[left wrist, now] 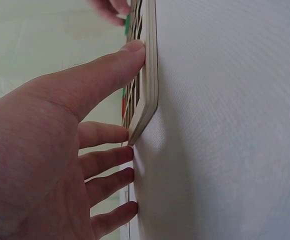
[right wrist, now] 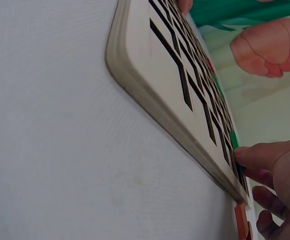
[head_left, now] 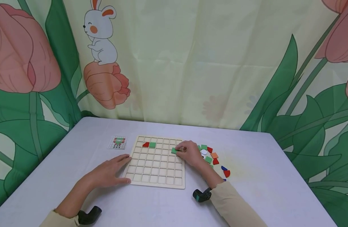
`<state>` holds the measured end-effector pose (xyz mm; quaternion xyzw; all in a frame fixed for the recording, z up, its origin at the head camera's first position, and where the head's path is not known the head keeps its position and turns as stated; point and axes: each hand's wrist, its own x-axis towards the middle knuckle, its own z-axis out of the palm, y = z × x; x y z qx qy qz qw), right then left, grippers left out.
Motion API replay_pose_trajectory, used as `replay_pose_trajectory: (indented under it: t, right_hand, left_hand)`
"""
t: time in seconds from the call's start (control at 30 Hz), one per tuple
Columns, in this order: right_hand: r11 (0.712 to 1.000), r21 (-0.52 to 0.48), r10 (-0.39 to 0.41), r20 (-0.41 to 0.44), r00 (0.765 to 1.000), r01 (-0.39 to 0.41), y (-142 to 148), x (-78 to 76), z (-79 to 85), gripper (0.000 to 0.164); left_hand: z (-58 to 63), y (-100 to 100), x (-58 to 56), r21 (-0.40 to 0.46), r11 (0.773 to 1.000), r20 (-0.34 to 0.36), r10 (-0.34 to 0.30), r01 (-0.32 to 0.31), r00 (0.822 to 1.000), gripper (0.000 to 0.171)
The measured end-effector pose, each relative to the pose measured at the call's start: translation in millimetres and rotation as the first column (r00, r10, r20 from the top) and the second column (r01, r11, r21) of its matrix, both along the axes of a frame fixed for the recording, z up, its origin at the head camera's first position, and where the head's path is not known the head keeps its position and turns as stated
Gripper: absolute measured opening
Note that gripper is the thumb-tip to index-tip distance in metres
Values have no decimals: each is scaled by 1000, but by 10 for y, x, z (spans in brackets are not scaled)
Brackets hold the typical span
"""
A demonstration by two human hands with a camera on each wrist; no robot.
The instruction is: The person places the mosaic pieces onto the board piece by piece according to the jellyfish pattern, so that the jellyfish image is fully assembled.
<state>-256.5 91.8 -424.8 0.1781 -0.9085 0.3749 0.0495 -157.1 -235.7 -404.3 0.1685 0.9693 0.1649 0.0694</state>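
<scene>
A wooden grid board (head_left: 154, 183) lies flat on the white table. My right hand (head_left: 191, 154) pinches a green square tile (head_left: 174, 150) over the upper right cells; whether the tile touches the board I cannot tell. My left hand (head_left: 109, 172) rests against the board's left side, fingers spread and fairly straight. In the left wrist view, its thumb (left wrist: 112, 70) touches the board's edge. Side by side in an upper row sit a red quarter-round tile (head_left: 146, 144) and another green square tile (head_left: 152, 145).
Right of the board lie several loose tiles, among them a white round one (head_left: 204, 152), an orange one (head_left: 214, 155) and a red one (head_left: 226, 173). A small pattern card (head_left: 118, 142) lies left of the board. Behind the table hangs a printed curtain (head_left: 174, 63).
</scene>
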Motion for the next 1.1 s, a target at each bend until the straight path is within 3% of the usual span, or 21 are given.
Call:
replay_pose_trajectory:
  t: [0.37, 0.87, 1.1]
  right_hand:
    - [1000, 12, 9, 18, 1000, -9, -134, -58, -7, 11]
    - [998, 5, 57, -21, 998, -56, -271, -114, -26, 10]
    - [998, 22, 56, 17, 998, -56, -336, -150, -10, 10]
  left_hand:
    - [5, 2, -7, 1, 1000, 5, 3, -3, 1000, 88]
    - [-7, -1, -9, 4, 1000, 11, 9, -9, 1000, 88]
    - [-23, -16, -10, 3, 1000, -1, 1, -1, 1000, 89]
